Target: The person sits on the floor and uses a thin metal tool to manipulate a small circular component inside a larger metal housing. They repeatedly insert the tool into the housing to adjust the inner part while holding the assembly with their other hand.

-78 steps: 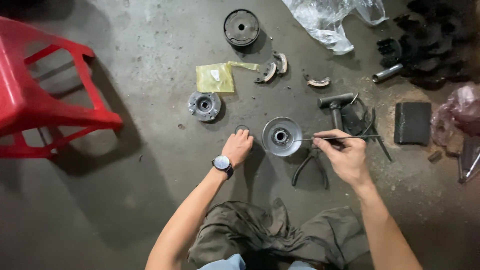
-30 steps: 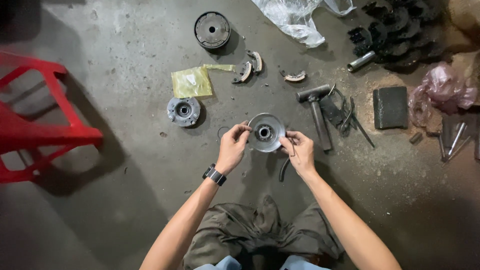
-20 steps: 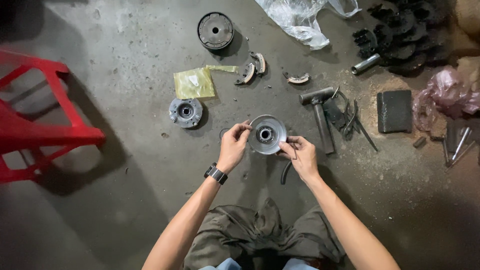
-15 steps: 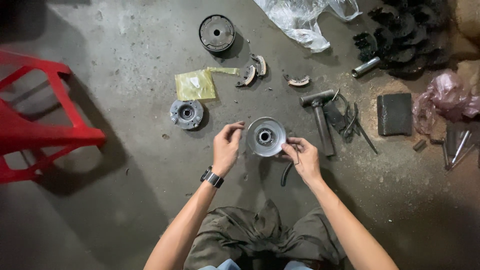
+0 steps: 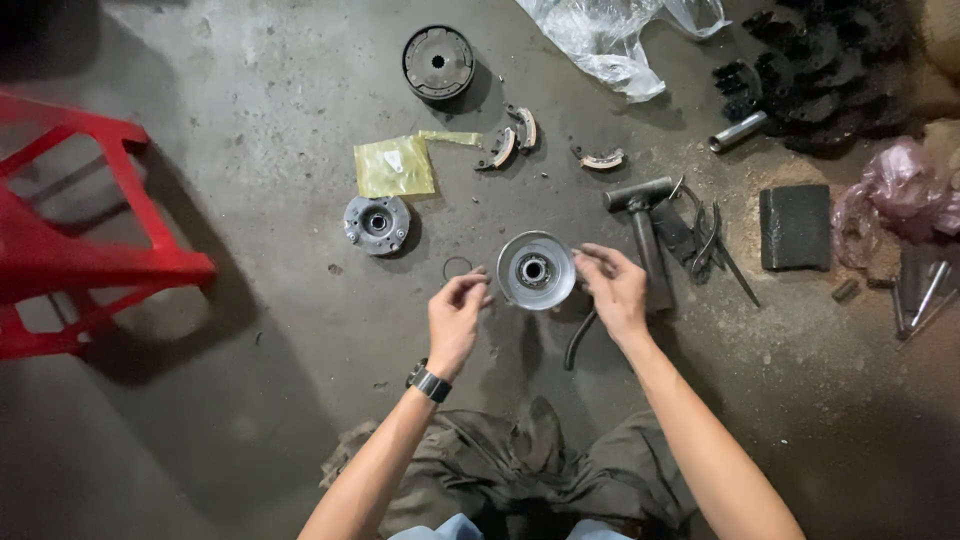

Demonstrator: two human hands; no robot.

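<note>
A round silvery metal drum [image 5: 535, 270] with a centre hole lies on the concrete floor in front of me. My right hand [image 5: 614, 287] grips its right rim with thumb and fingertips. My left hand [image 5: 457, 315], a watch on its wrist, hovers just left of the drum with fingers loosely curled and nothing visible in them. A thin wire ring [image 5: 457, 268] lies on the floor just above the left fingertips. A short black curved hose [image 5: 578, 338] lies under my right wrist.
A hammer [image 5: 645, 215] and pliers [image 5: 712, 240] lie right of the drum. A smaller hub [image 5: 377, 223], a yellow bag [image 5: 395, 166], curved shoes [image 5: 510, 140] and a dark drum [image 5: 437, 62] lie farther away. A red stool [image 5: 80, 230] stands at left, a black block [image 5: 795, 226] at right.
My right hand put down a thin tool, and both hands took the drum by its rim. My left hand has since let go and drawn back to the left.
</note>
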